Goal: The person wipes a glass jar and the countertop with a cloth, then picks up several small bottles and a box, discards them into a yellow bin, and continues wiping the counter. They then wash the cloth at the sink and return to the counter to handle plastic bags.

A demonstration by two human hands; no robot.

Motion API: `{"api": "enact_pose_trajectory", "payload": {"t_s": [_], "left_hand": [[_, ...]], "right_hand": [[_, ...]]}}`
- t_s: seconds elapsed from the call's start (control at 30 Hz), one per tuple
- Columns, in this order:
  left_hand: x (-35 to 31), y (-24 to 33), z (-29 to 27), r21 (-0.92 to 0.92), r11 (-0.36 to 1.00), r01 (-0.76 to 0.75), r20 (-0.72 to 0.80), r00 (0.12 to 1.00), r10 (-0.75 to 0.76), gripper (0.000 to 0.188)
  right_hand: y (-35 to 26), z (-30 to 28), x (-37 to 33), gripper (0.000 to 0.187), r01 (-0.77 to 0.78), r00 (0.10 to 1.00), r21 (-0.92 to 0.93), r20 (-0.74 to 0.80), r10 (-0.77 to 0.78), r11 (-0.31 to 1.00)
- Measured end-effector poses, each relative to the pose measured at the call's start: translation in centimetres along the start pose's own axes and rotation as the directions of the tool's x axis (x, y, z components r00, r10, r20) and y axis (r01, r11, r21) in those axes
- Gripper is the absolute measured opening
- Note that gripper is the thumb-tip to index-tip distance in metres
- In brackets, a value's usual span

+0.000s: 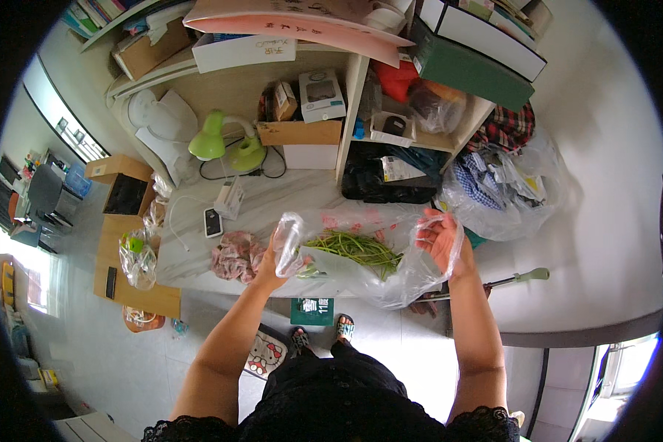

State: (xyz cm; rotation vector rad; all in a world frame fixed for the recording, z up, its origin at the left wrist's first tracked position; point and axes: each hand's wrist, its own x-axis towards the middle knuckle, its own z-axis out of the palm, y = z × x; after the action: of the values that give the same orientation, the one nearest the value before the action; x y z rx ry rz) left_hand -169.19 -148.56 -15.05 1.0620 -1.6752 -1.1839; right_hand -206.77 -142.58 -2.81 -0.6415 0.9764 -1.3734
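Note:
A clear plastic bag (379, 289) with red print lies stretched across the front of the marbled desk. Inside it is a tangled bundle of long, thin green vegetable stems (357, 249). My left hand (271, 264) is closed on the bunched left end of the bag; part of its fingers is hidden by the plastic. At the other end, my right hand (443, 241) is inside the bag's mouth, palm up with the fingers apart, and the film hangs around it. A crumpled pinkish cloth or bag (237, 255) lies beside my left hand.
Behind the bag are a phone (213, 222), a small white box (229, 199) and a green desk lamp (209, 136). A black bag (379, 177) fills the lower shelf. Right of it bulges a plastic bag of clothes (501, 188). A green-handled tool (530, 275) sticks out at right.

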Motion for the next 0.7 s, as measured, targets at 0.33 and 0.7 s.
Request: {"api": "enact_pose_trajectory", "payload": {"t_s": [0.33,0.7], "left_hand": [[1.8,1.1,2.0,-0.406,0.782,0.472,-0.141,0.814,-0.564,0.032],[2.5,6.4,5.4,-0.854,0.263,0.449,0.287,0.828,-0.481,0.046]], "right_hand": [[9.7,-9.2,-1.6,0.113,0.153,0.988,-0.981,0.148,-0.050,0.118],[13.5,5.3,3.8,0.023,0.101,0.981,-0.390,-0.114,-0.157,0.915]]}}
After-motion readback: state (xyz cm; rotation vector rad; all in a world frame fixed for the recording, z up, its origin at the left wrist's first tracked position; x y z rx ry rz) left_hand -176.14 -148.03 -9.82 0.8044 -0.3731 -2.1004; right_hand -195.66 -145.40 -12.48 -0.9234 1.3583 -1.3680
